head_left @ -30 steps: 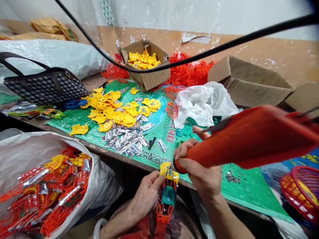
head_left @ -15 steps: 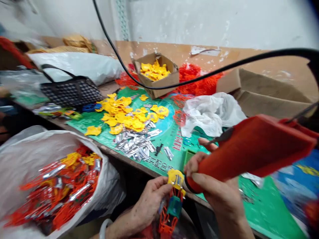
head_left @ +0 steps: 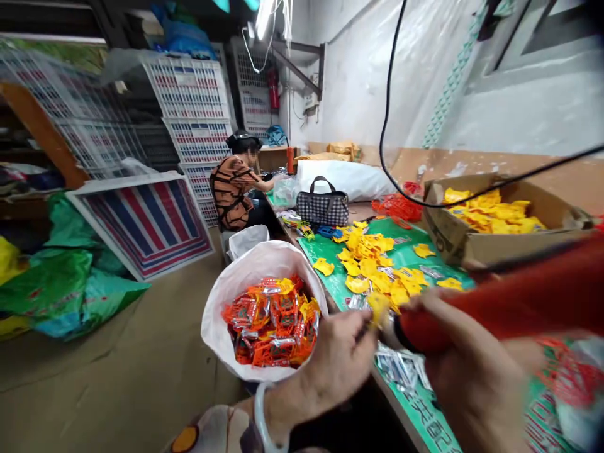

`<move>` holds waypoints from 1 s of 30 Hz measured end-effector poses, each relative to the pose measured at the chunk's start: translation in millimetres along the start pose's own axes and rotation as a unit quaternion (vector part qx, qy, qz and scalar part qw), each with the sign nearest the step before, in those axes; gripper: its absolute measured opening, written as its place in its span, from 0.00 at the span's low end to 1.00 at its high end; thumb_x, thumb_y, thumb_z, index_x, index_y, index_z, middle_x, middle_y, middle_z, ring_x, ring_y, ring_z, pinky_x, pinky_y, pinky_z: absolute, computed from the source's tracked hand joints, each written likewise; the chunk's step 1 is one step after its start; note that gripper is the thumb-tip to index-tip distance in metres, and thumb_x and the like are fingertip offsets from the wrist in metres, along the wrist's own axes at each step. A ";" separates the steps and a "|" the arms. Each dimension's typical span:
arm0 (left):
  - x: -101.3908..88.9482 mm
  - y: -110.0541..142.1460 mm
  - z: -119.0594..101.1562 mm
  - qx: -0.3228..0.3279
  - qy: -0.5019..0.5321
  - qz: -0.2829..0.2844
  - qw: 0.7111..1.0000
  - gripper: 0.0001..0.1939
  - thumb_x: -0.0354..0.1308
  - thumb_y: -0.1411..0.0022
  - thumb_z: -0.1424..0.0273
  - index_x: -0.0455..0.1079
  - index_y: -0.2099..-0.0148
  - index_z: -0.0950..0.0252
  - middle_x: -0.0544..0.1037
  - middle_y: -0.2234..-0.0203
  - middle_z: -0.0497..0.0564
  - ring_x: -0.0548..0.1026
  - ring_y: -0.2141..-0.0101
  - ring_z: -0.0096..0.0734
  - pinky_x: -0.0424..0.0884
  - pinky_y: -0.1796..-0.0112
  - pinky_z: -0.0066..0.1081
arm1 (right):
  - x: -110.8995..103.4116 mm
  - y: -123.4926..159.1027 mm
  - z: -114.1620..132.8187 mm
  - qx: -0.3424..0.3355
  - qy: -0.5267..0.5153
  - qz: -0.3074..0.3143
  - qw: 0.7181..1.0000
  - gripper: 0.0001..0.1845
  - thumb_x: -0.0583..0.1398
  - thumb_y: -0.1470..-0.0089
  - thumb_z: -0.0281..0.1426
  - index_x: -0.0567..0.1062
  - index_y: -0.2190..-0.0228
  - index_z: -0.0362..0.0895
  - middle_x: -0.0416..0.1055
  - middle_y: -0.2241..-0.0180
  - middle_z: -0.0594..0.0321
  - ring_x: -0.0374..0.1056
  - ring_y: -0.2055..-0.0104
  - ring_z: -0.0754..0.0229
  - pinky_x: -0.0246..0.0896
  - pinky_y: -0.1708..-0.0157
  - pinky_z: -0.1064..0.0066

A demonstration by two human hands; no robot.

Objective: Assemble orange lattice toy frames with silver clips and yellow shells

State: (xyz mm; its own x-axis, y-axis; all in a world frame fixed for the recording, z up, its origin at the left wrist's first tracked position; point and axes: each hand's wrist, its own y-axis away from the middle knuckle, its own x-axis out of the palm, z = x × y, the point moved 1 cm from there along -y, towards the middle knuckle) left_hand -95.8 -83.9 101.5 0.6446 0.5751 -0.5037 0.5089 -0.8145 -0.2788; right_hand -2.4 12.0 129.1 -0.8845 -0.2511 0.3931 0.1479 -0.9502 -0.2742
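Observation:
My left hand point(head_left: 333, 362), a pale bangle on its wrist, pinches a toy car by its yellow plastic part point(head_left: 377, 308); the rest of the toy is hidden behind the fingers. My right hand point(head_left: 472, 371), blurred, is wrapped round a red electric screwdriver point(head_left: 500, 308). The driver's dark front end is close against the yellow part. Below and left of my left hand stands a white sack point(head_left: 214, 321) holding many orange-red, yellow and silver toys point(head_left: 274, 321). Yellow plastic parts point(head_left: 368, 251) and silver parts point(head_left: 401, 368) lie loose on the green-covered table point(head_left: 321, 242).
A cardboard box point(head_left: 448, 242) of yellow parts stands at the table's back right. Farther off are a checkered bag point(head_left: 325, 207), a long white sack point(head_left: 344, 176) and a seated person point(head_left: 238, 185). Stacked crates point(head_left: 198, 113) rise at left. A black cord point(head_left: 384, 126) hangs across the view.
The view has swung left and up, bringing the crates and the seated person into sight. The screwdriver's front end stays by the yellow part; my hands keep their holds.

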 end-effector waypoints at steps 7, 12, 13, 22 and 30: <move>-52.2 -38.2 49.5 -0.049 -0.212 -0.124 0.968 0.14 0.46 0.35 0.70 0.73 0.56 0.66 0.81 0.63 0.58 0.78 0.63 0.39 0.68 0.61 0.32 | 97.3 -19.1 -20.6 0.018 -0.015 0.058 0.998 0.09 0.68 0.66 0.32 0.73 0.80 0.43 0.67 0.83 0.69 0.63 0.81 0.63 0.62 0.77 0.69; -67.1 -59.4 97.3 -0.119 -0.385 -0.070 0.913 0.20 0.40 0.35 0.67 0.71 0.54 0.70 0.81 0.63 0.67 0.78 0.65 0.52 0.67 0.65 0.41 | 76.1 -34.8 -27.9 0.030 -0.015 0.043 0.998 0.09 0.67 0.65 0.31 0.72 0.80 0.43 0.67 0.82 0.70 0.62 0.81 0.64 0.61 0.78 0.71; -68.0 -63.1 106.5 -0.112 -0.399 -0.043 0.909 0.20 0.40 0.35 0.67 0.72 0.56 0.70 0.81 0.63 0.66 0.78 0.66 0.52 0.68 0.65 0.41 | 65.5 -38.7 -27.2 0.032 -0.011 0.039 0.999 0.09 0.67 0.64 0.31 0.72 0.80 0.43 0.67 0.82 0.70 0.62 0.81 0.65 0.60 0.78 0.71; -2.0 -73.2 100.1 0.104 -0.411 -0.039 0.905 0.21 0.45 0.36 0.61 0.73 0.53 0.68 0.78 0.52 0.65 0.73 0.52 0.55 0.66 0.48 0.47 | -94.5 -64.8 -10.7 -0.010 0.123 -0.132 0.983 0.16 0.70 0.66 0.36 0.75 0.75 0.41 0.72 0.78 0.66 0.66 0.77 0.61 0.62 0.74 0.68; 152.5 -137.5 -18.4 0.221 -0.295 0.212 0.905 0.13 0.50 0.33 0.69 0.72 0.52 0.68 0.78 0.55 0.61 0.74 0.52 0.46 0.69 0.50 0.42 | -221.9 -56.9 21.2 -0.044 0.184 -0.276 0.942 0.22 0.73 0.69 0.38 0.74 0.72 0.40 0.72 0.76 0.66 0.68 0.76 0.59 0.63 0.74 0.66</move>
State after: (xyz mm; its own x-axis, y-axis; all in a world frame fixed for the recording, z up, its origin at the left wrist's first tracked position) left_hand -57.0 117.2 78.1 0.2450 0.1696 -0.9546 -0.0744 -0.9784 -0.1929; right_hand 194.8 117.9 76.1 -0.9119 0.3733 0.1707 -0.4026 -0.8945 -0.1943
